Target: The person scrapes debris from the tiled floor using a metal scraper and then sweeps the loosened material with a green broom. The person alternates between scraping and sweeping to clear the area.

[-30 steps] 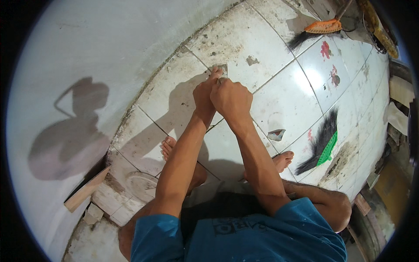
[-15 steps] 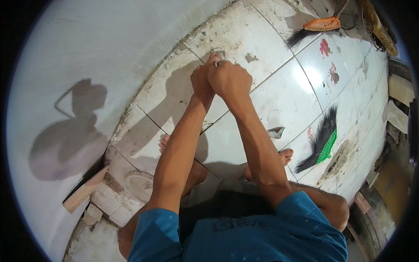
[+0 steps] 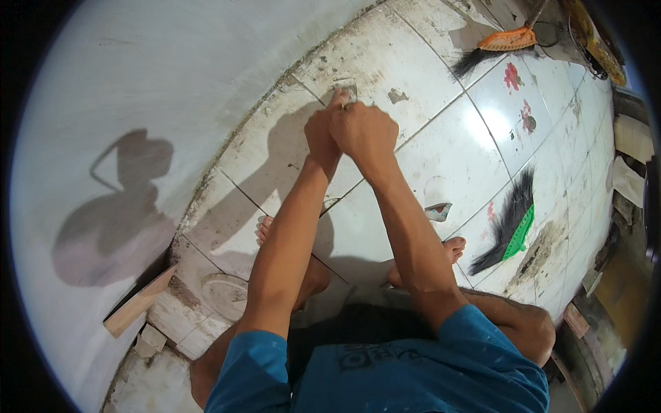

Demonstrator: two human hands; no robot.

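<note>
Both hands are closed together, far out over the dirty white floor tiles [image 3: 441, 155]. My right hand [image 3: 365, 131] is wrapped in a fist. Pressed against its left side, my left hand [image 3: 322, 134] has a finger stretched forward. Just past the fingertips shows the flat grey blade of what looks like a scraper [image 3: 349, 88], set against the tile. Its handle is hidden inside my hands. Dried grime crusts the tiles around the blade, near the foot of the wall.
A pale wall [image 3: 172, 82] rises on the left. To the right lie a green broom head [image 3: 518, 234] and an orange broom [image 3: 506, 41]. A small grey piece [image 3: 438, 211] rests near my right foot. A wooden board [image 3: 141, 301] leans at lower left; clutter lines the far right.
My hands stay joined around the tool in nearly the same spot. Slightly more of the blade shows past the fingers. The whole view has shifted a little.
</note>
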